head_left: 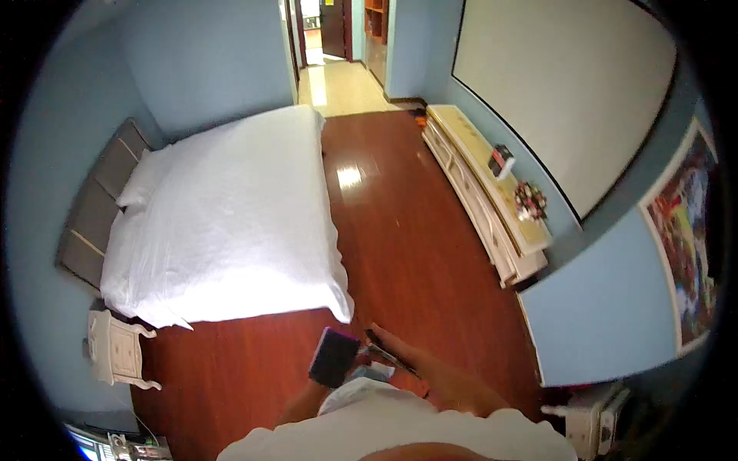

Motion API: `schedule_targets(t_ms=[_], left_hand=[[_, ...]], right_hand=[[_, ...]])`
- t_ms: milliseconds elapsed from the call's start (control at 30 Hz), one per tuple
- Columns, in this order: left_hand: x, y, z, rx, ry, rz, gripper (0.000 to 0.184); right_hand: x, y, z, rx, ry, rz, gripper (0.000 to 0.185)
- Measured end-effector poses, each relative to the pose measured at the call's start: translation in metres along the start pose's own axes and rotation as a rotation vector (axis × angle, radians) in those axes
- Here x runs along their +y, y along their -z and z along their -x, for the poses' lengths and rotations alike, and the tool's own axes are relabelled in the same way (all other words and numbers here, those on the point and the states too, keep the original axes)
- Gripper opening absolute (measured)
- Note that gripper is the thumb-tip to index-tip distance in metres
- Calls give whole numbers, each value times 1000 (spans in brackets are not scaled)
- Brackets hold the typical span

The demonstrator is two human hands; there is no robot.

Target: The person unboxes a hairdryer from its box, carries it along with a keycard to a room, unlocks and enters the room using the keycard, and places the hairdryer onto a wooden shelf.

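Observation:
Near the bottom centre, my left hand [311, 396] holds a dark rectangular object [335, 358] with a purple edge, which covers most of its fingers. Just to the right, my right hand [407, 355] is closed around a thin dark object [393, 359] that slants down to the right. Small shiny parts lie between the two hands, too small to make out. Below the hands is the white, scalloped edge of clothing [415, 430].
A bed [231, 215] with white covers stands at left, beside a white nightstand [115, 348]. A long low cabinet [469, 184] carries a box [501, 161] and flowers [530, 201]. Red-brown floor [407, 230] runs between them to a doorway [333, 34].

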State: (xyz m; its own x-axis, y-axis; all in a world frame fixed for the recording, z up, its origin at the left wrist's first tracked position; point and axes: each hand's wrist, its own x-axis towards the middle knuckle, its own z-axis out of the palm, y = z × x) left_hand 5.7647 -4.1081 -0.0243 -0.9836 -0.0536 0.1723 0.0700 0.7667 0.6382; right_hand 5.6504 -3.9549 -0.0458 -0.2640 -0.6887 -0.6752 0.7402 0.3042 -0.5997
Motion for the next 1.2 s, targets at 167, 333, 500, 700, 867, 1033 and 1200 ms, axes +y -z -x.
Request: schedule_targets(t_ms=[167, 333, 500, 700, 867, 1033, 1200], left_hand=[[-69, -46, -205, -176, -205, -146, 30], [-93, -79, -369, -1, -214, 745, 39], [-141, -83, -524, -241, -98, 821, 50], [-172, -12, -719, 121, -523, -214, 48], [-270, 49, -781, -10, 58, 275, 33], [-351, 109, -885, 132, 538, 534, 29], [-477, 169, -1058, 39, 249, 210, 30]], right_hand=[[-121, 98, -21, 140, 134, -145, 60], [-169, 260, -45, -238, 126, -502, 60], [-259, 341, -80, 369, 389, -389, 52], [-524, 336, -165, 419, 263, 9, 31], [-684, 331, -317, 164, 166, 331, 28], [-819, 324, -477, -11, 161, 603, 28], [-981, 306, -596, 4, 1, 533, 26]])
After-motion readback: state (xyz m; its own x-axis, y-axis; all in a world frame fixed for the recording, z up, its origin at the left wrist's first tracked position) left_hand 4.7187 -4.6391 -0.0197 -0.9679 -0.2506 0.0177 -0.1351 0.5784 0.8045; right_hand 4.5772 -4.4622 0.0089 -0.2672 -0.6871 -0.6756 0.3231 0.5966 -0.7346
